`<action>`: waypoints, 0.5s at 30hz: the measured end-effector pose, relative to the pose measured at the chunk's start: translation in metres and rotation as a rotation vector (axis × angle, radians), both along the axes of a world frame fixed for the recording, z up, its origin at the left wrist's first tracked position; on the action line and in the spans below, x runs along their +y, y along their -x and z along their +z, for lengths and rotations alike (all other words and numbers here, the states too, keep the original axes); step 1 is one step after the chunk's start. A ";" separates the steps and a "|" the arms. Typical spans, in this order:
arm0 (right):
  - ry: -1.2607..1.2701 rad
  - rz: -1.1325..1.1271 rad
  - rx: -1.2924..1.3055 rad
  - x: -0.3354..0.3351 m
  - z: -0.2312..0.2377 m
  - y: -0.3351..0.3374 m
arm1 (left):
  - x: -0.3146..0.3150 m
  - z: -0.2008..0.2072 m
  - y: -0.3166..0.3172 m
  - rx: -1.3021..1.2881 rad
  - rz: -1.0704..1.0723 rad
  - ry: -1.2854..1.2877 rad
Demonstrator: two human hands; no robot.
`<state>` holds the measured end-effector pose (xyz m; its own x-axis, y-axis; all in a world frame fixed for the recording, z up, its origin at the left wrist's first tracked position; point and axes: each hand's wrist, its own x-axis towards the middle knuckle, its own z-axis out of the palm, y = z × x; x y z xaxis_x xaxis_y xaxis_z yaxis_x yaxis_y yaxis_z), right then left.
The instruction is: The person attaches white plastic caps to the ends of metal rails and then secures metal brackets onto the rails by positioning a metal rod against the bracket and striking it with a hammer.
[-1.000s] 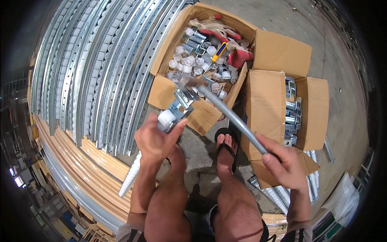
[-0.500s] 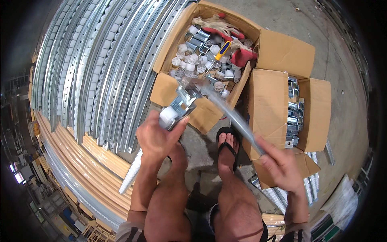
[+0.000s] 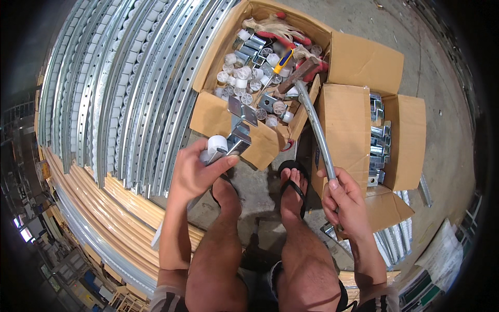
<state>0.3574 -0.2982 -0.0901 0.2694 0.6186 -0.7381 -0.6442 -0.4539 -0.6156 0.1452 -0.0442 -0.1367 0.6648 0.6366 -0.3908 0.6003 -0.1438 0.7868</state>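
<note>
My right hand (image 3: 347, 200) wraps the hammer (image 3: 315, 122), my left hand (image 3: 193, 171) the bracket (image 3: 239, 136).
Near the open box (image 3: 209, 113), I pinch it beside its white roller (image 3: 218, 143), probably leaving the far end clear.

A parts box (image 3: 219, 49), in which rollers (image 3: 243, 75), a screwdriver (image 3: 283, 61) and gloves (image 3: 266, 26) are contained, is placed on the floor (image 3: 451, 117) ahead of the 2 feet (image 3: 292, 190); a carton (image 3: 343, 125) of brackets (image 3: 380, 148) is set to its right. Roller tracks (image 3: 119, 93) are laid left of both, with tubes (image 3: 104, 203) nearer the person. A roller bracket (image 3: 239, 139) is held before the parts box by the left hand (image 3: 195, 169), and a hammer (image 3: 316, 127) by the right hand (image 3: 345, 200), its head over the box's contents.
</note>
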 end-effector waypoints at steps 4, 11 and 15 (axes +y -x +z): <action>-0.131 0.003 -0.185 -0.020 -0.008 0.020 | 0.039 -0.003 0.000 -0.034 -0.055 0.558; -0.138 0.154 -0.541 0.011 -0.023 0.022 | 0.082 -0.036 0.019 -0.080 0.042 0.874; -0.229 0.237 -0.555 0.015 -0.027 0.041 | 0.080 -0.019 0.007 -0.023 0.266 1.025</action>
